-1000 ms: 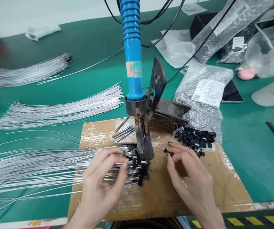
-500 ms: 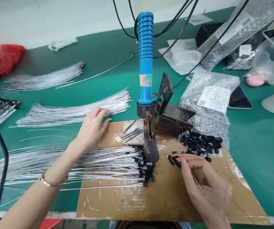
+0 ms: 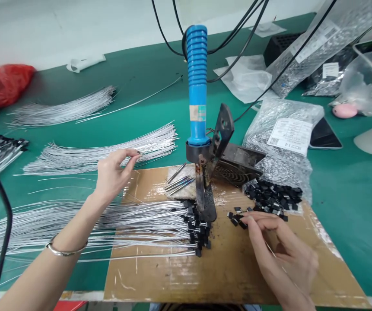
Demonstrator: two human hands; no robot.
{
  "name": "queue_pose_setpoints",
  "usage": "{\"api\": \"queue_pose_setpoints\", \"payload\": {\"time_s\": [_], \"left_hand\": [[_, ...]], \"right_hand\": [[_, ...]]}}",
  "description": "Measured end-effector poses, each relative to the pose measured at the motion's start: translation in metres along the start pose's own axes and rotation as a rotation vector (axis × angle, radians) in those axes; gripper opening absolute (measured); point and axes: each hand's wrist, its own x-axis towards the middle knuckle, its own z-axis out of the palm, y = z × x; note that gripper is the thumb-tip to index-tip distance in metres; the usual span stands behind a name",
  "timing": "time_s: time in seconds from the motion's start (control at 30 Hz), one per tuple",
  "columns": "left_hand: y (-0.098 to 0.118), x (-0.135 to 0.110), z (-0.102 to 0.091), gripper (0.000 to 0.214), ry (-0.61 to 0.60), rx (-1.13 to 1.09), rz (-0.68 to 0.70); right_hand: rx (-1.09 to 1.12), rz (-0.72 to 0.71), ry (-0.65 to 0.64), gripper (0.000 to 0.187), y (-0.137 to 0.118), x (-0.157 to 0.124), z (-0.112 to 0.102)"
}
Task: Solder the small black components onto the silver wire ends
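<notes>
My left hand [image 3: 114, 172] is closed in a pinch at the near edge of a bundle of white wires [image 3: 108, 151]; a white wire seems to be between thumb and forefinger, mostly hidden. A thin strand of solder wire [image 3: 281, 264] runs through my right hand [image 3: 283, 246]. Its thumb and forefinger are pressed together beside a few loose black connectors [image 3: 236, 219]. Between my hands stands a soldering iron with a blue handle [image 3: 197, 86], tip down in a dark metal stand [image 3: 223, 129]. Wires with black connectors on their ends [image 3: 199, 231] lie in a row left of it.
A brown board [image 3: 224, 268] covers the front of the green table. Behind my right hand is a heap of black connectors [image 3: 276, 196] by a clear plastic bag [image 3: 279, 129]. Several metal tips [image 3: 179, 183] lie on a pale pad. Black cables [image 3: 253, 26] hang at the back.
My left hand has drawn back a little to the left from the wire bundle, and its fingers have closed into a pinch. The right hand has hardly moved.
</notes>
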Motion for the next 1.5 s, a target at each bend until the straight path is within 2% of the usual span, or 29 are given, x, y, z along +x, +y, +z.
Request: {"api": "queue_pose_setpoints", "payload": {"time_s": [0.3, 0.43, 0.5, 0.57, 0.67, 0.73, 0.87, 0.97, 1.1, 1.23, 1.3, 1.4, 1.5], "left_hand": [[0.014, -0.002, -0.015, 0.011, -0.054, -0.035, -0.088], [0.025, -0.007, -0.046, 0.013, -0.126, -0.103, -0.151], [0.032, -0.013, -0.069, 0.016, -0.235, -0.177, -0.177], [0.040, -0.020, -0.089, 0.019, -0.432, -0.349, -0.245], [0.057, -0.035, -0.102, 0.020, -0.655, -0.584, -0.362], [0.069, -0.046, -0.099, 0.022, -0.715, -0.649, -0.372], [0.087, -0.065, -0.083, 0.023, -0.785, -0.695, -0.364], [0.094, -0.074, -0.076, 0.023, -0.822, -0.712, -0.371], [0.100, -0.075, -0.077, 0.028, -0.887, -0.740, -0.364], [0.112, -0.079, -0.074, 0.028, -0.889, -0.645, -0.340], [0.124, -0.088, -0.070, 0.018, -0.889, -0.606, -0.350], [0.145, -0.104, -0.059, 0.025, -0.873, -0.595, -0.326], [0.162, -0.111, -0.047, 0.016, -0.824, -0.638, -0.313]], "right_hand": [[0.018, 0.049, 0.021, 0.021, 0.003, -0.006, -0.001], [-0.006, 0.116, 0.061, 0.013, 0.003, -0.005, -0.003], [-0.036, 0.179, 0.107, 0.015, 0.003, -0.004, -0.005], [-0.054, 0.202, 0.115, 0.025, 0.001, -0.004, -0.008], [0.053, 0.184, 0.009, 0.033, -0.010, -0.007, -0.008], [0.190, 0.205, -0.138, 0.027, -0.022, -0.010, -0.004], [0.402, 0.205, -0.514, 0.016, -0.043, -0.011, 0.010], [0.447, 0.223, -0.657, 0.017, -0.049, -0.008, 0.017], [0.424, 0.168, -0.686, 0.023, -0.047, -0.006, 0.018], [0.391, 0.089, -0.688, 0.022, -0.045, -0.006, 0.017], [0.369, 0.058, -0.682, 0.022, -0.044, -0.007, 0.018], [0.343, 0.013, -0.674, 0.021, -0.043, -0.009, 0.021], [0.344, -0.004, -0.652, 0.019, -0.043, -0.013, 0.025]]}}
